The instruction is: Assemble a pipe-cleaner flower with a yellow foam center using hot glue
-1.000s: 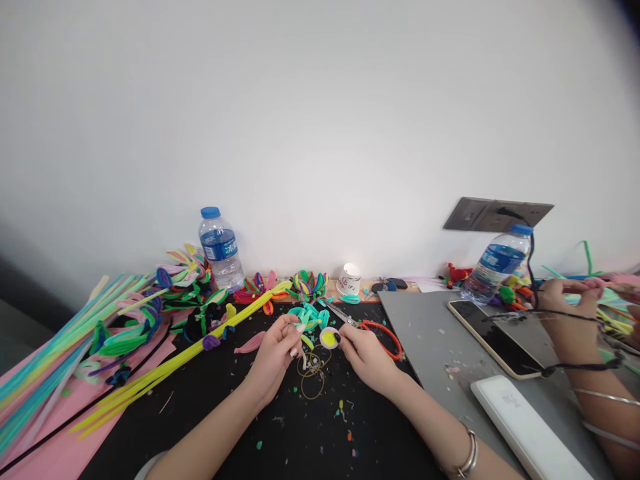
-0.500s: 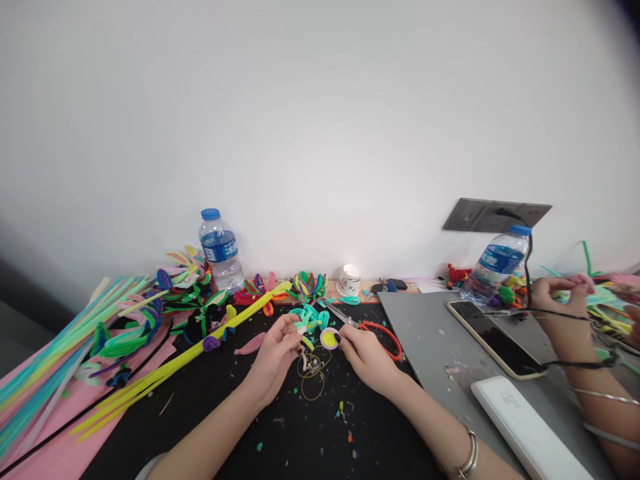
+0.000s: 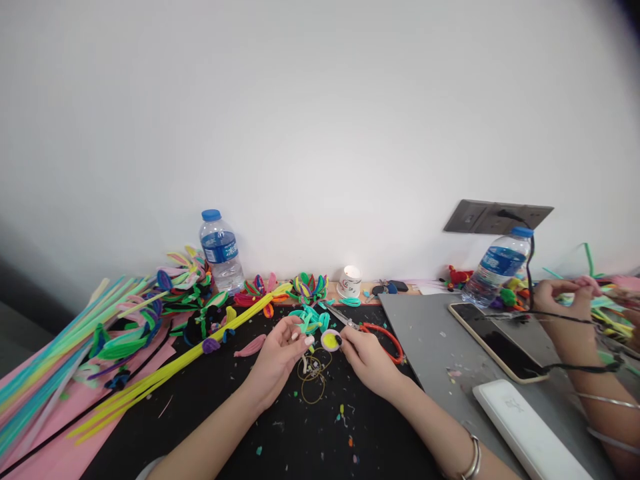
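My right hand [image 3: 369,359] pinches a small round pipe-cleaner piece [image 3: 331,341], yellow inside with a pale lilac rim and a black bit at its right edge. Facing it, my left hand [image 3: 280,357] has thumb and fingertips drawn together; what they hold, if anything, is too small to make out. A yellow-green bit shows by the thumb tip. Just beyond both hands lie turquoise pipe-cleaner loops [image 3: 311,317]. Red-handled scissors [image 3: 383,339] rest behind my right hand. Thin gold wire rings [image 3: 313,389] lie on the black mat [image 3: 280,433] between my wrists.
Long yellow pipe cleaners [image 3: 185,363] and a multicoloured bundle [image 3: 50,373] spread on the left. A water bottle [image 3: 221,250] and paper cup [image 3: 349,283] stand by the wall. On the right are a phone [image 3: 497,340], a white power bank [image 3: 530,427] and another person's hand [image 3: 565,313].
My left thumb and fingertips have shifted slightly towards the round piece. My right hand keeps its pinch on that piece almost in place.
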{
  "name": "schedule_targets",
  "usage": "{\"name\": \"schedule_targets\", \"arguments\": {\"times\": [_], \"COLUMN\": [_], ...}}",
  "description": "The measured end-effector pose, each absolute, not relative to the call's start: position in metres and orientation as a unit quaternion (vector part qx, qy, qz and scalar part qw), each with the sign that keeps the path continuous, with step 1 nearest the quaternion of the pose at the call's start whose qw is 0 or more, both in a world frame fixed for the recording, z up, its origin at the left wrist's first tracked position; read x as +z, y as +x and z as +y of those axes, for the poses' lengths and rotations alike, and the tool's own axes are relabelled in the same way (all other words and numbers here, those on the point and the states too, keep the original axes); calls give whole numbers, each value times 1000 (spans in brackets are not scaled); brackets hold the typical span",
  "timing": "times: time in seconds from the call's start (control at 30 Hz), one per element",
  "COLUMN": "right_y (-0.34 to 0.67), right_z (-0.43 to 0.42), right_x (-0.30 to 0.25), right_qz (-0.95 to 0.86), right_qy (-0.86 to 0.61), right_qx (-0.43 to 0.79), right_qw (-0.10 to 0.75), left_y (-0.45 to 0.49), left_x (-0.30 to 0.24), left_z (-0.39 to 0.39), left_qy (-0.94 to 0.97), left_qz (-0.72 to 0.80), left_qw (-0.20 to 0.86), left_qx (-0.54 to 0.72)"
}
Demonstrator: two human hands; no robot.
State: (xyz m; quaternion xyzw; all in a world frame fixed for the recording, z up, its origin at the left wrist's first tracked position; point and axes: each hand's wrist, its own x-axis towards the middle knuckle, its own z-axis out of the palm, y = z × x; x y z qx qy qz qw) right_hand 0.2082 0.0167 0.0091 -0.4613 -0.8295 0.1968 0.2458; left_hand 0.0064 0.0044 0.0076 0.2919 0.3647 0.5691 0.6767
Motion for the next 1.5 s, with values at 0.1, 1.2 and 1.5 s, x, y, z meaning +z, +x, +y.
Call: {"name": "schedule_targets", "arguments": {"times": [0.1, 1.2, 1.5], "right_y": [208, 209, 208], "right_z": [17, 16, 16], "right_x": [8, 10, 11], "right_qz": [-829, -828, -827], "right_qy": [-462, -460, -459], "right_qx": [200, 200, 207], "right_qw": [244, 249, 252], "left_y": [7, 6, 6], "left_x": [11, 12, 9], "left_z": [4, 3, 2], "left_qy": [304, 372, 360], "left_qz": [380, 418, 419], "left_qw": [673, 632, 649], "left_qx": [557, 536, 523]}}
